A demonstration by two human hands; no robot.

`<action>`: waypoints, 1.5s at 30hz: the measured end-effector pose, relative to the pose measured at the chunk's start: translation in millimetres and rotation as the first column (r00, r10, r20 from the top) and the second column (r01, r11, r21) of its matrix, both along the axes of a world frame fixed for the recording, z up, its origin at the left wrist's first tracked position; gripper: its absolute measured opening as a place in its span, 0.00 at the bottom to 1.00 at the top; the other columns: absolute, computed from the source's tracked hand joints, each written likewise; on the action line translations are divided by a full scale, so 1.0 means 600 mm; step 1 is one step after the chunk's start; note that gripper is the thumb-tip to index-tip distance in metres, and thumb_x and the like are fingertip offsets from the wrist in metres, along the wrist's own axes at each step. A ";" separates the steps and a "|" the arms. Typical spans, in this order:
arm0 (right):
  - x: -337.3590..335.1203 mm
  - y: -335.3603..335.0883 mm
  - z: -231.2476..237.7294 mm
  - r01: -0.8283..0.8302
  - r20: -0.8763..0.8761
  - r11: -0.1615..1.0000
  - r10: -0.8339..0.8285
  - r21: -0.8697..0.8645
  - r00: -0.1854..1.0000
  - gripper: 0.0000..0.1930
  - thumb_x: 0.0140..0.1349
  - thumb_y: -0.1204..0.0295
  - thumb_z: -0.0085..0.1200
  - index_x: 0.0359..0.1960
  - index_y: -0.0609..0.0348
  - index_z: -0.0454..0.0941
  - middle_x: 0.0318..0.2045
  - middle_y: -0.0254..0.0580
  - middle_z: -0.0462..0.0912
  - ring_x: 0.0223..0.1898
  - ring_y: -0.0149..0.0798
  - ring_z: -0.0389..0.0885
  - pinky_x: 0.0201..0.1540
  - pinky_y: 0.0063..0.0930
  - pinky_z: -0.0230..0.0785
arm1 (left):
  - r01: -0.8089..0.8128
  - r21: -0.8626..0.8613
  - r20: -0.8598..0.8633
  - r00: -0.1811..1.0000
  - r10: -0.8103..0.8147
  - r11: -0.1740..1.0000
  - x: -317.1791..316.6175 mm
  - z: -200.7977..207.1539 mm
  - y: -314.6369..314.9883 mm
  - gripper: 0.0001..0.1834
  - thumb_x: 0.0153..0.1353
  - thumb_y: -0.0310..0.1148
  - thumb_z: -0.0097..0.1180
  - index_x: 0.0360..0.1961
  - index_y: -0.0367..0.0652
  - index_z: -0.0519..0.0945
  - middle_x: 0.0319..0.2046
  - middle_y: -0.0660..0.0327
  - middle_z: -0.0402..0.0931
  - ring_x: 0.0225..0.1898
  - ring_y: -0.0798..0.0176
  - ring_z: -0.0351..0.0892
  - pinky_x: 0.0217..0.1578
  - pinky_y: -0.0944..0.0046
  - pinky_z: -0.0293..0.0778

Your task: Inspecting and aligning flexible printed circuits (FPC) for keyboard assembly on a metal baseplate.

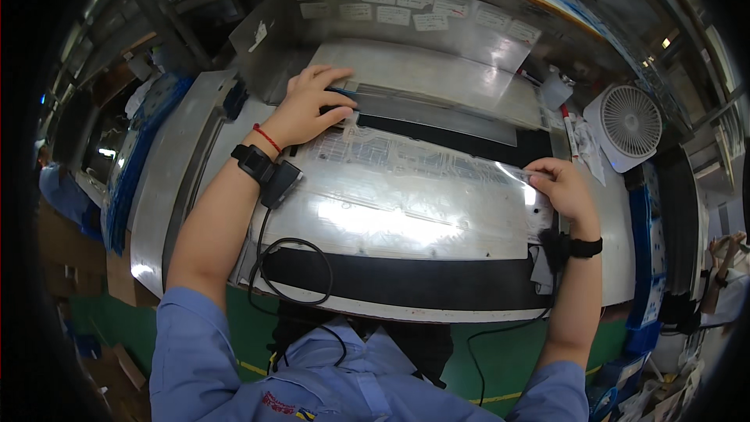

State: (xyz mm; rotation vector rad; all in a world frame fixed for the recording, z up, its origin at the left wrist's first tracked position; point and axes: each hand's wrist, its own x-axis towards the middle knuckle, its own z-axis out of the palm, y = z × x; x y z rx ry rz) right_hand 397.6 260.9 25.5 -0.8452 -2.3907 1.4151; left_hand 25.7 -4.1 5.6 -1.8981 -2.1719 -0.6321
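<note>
Green floor (500,367), workbench (613,254), white fan (631,121), right hand (572,197) pinching clear sheet (406,162), left hand (306,109), grip unclear

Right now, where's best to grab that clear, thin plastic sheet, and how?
Probably pinch the clear, thin plastic sheet by its far right corner, coming from the right. Its broad face lies mostly flat; the right hand pinches that corner.

Can't read the labels (392,15) beyond the clear sheet (383,203), too small! Losing the sheet's far right corner, partly covered by the right hand (569,194). Can't identify the dark item (341,98) near the sheet's far left corner, partly hidden under the left hand (309,109). Catching only a blurred person (728,285) well right of the sheet. Losing the blue shirt (367,391) below it, cut off!
</note>
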 end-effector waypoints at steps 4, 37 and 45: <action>0.009 0.011 0.000 0.004 -0.077 0.996 -0.011 -0.091 0.997 0.07 0.55 0.82 0.55 0.36 0.63 0.80 0.27 0.28 0.79 0.27 0.21 0.72 0.30 0.15 0.65 | -0.016 0.165 0.095 0.995 0.000 0.986 -0.011 -0.001 0.011 0.14 0.63 0.35 0.49 0.46 0.43 0.81 0.52 0.58 0.74 0.58 0.53 0.65 0.60 0.53 0.54; -0.015 -0.028 0.006 -0.095 -0.100 0.993 0.102 0.068 0.990 0.06 0.58 0.77 0.55 0.36 0.65 0.80 0.24 0.28 0.77 0.26 0.21 0.69 0.29 0.17 0.63 | 0.055 0.024 0.703 0.709 -0.056 0.998 -0.009 0.068 -0.019 0.15 0.68 0.34 0.45 0.47 0.37 0.77 0.39 0.60 0.80 0.41 0.70 0.76 0.45 0.71 0.70; -0.017 -0.005 -0.023 0.074 -0.246 0.995 -0.088 -0.068 0.965 0.04 0.61 0.76 0.53 0.36 0.62 0.79 0.26 0.27 0.77 0.27 0.20 0.70 0.30 0.15 0.61 | -0.142 0.006 0.991 0.134 0.013 0.990 -0.052 0.012 -0.060 0.24 0.70 0.51 0.35 0.43 0.42 0.73 0.32 0.62 0.79 0.27 0.72 0.76 0.27 0.75 0.69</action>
